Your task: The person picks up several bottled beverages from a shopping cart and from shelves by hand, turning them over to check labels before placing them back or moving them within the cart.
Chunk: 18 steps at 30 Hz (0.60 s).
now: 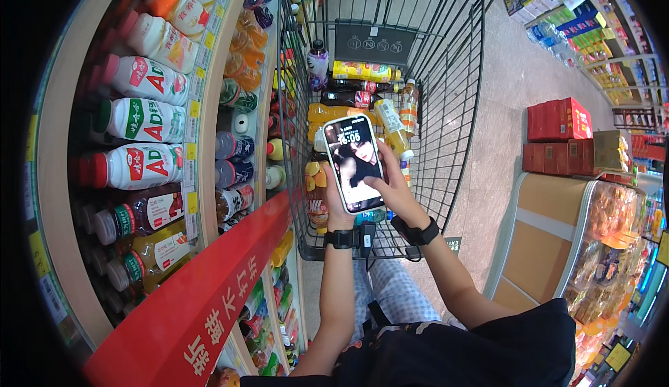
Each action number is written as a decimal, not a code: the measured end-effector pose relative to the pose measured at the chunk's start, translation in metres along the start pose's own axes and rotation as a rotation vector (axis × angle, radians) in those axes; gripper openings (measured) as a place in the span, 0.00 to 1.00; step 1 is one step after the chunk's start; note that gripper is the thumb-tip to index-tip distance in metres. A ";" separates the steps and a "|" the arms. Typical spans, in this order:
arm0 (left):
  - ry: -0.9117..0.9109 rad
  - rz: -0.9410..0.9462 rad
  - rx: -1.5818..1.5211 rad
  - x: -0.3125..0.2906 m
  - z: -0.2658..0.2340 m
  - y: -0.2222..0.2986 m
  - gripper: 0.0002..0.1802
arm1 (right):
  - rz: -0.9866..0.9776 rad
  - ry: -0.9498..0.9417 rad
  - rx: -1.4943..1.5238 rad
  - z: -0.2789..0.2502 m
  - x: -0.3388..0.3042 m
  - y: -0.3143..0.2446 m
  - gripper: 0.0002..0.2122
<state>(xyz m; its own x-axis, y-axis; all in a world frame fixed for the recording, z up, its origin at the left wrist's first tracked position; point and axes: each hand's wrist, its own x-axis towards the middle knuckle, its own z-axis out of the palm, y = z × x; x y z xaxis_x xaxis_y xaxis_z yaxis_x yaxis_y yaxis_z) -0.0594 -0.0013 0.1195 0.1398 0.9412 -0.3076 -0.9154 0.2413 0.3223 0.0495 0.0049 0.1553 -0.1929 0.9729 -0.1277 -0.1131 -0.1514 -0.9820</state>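
Note:
A smartphone (356, 160) in a pale case is held upright over the shopping cart (456, 112), its lit screen showing a picture of a person. My left hand (339, 208) grips it from the left and below. Around its right edge is my right hand (395, 188), with the thumb over the lower screen. Beneath the phone, several drink bottles lie in the black wire cart, among them a yellow bottle (364, 71), a dark bottle with a red label (357, 99) and a brown bottle (317, 195) beside my left hand. The phone and hands hide part of the load.
Along the left runs a drinks shelf (209, 227) with rows of white bottles (150, 120), and a red sign strip (198, 303) juts toward me. Tiled floor (505, 94) lies right of the cart. Farther right are red boxes (554, 121) and a display stand (533, 237) of packaged goods.

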 end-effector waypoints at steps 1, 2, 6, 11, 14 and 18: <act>0.001 0.000 0.000 0.000 0.001 0.003 0.32 | -0.040 -0.017 -0.020 0.003 -0.003 -0.005 0.33; 0.002 0.000 0.000 0.001 0.002 0.006 0.32 | -0.081 -0.033 -0.040 0.005 -0.006 -0.007 0.35; -0.065 -0.075 -0.024 0.001 0.009 0.010 0.34 | -0.145 0.005 -0.106 0.009 -0.012 -0.003 0.38; -0.171 -0.126 -0.119 0.000 0.011 0.010 0.34 | -0.228 0.085 -0.280 0.014 -0.014 -0.005 0.40; -0.164 -0.150 -0.153 -0.001 0.002 0.009 0.33 | -0.226 0.098 -0.321 0.016 -0.014 -0.007 0.42; -0.086 -0.144 -0.161 0.001 -0.010 0.011 0.34 | -0.230 0.071 -0.367 0.017 -0.013 -0.013 0.45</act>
<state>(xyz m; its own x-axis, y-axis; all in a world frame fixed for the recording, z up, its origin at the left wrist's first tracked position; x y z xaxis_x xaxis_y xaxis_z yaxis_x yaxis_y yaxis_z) -0.0728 -0.0006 0.1138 0.2984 0.9182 -0.2604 -0.9311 0.3400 0.1319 0.0369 -0.0090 0.1717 -0.1345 0.9855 0.1030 0.2113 0.1301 -0.9687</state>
